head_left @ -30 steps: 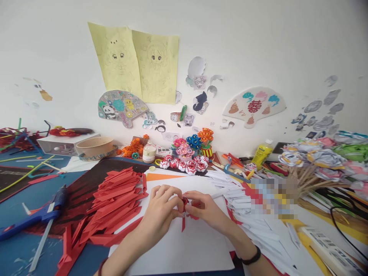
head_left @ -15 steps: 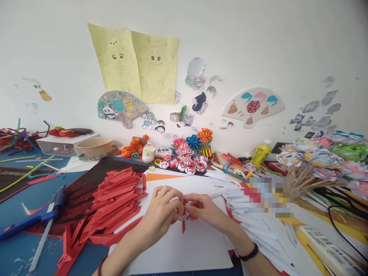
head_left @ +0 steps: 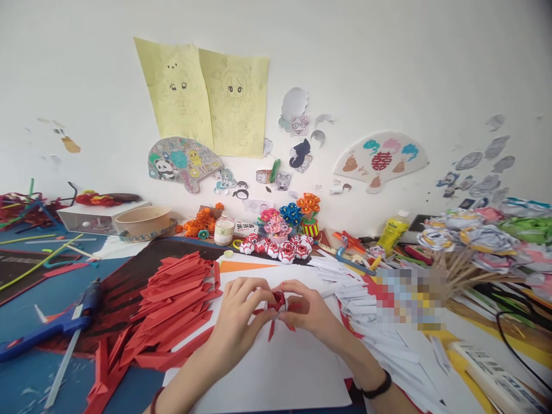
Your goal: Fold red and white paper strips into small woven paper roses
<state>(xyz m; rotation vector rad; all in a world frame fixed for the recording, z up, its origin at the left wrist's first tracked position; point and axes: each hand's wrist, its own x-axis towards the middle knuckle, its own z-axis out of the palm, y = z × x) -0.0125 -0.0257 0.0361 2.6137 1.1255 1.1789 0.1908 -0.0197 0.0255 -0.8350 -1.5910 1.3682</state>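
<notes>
The red-and-white paper flower (head_left: 280,300) was found directly between the two hands, over the far part of a white sheet (head_left: 267,374) on the counter (head_left: 26,374). The left hand (head_left: 241,307) had its fingers curled and thumb drawn in, closed on the flower's left side. The right hand (head_left: 308,305) formed a wider arch, with thumb and forefinger tips at the right side. Neither hand was nearer; both were in contact. Whether the flower touched the sheet could not be determined.

The flower was roundish, without a clear long axis. One red strip end (head_left: 271,330) projected from below it towards the person, its tip inclined slightly left.

Red folded strips (head_left: 172,310) bounded the left side, close to the left forearm; white folded strips (head_left: 366,322) bounded the right. Finished-looking flowers (head_left: 288,251) stood beyond the sheet's far edge. The broadest working room lay nearward, between the forearms.
</notes>
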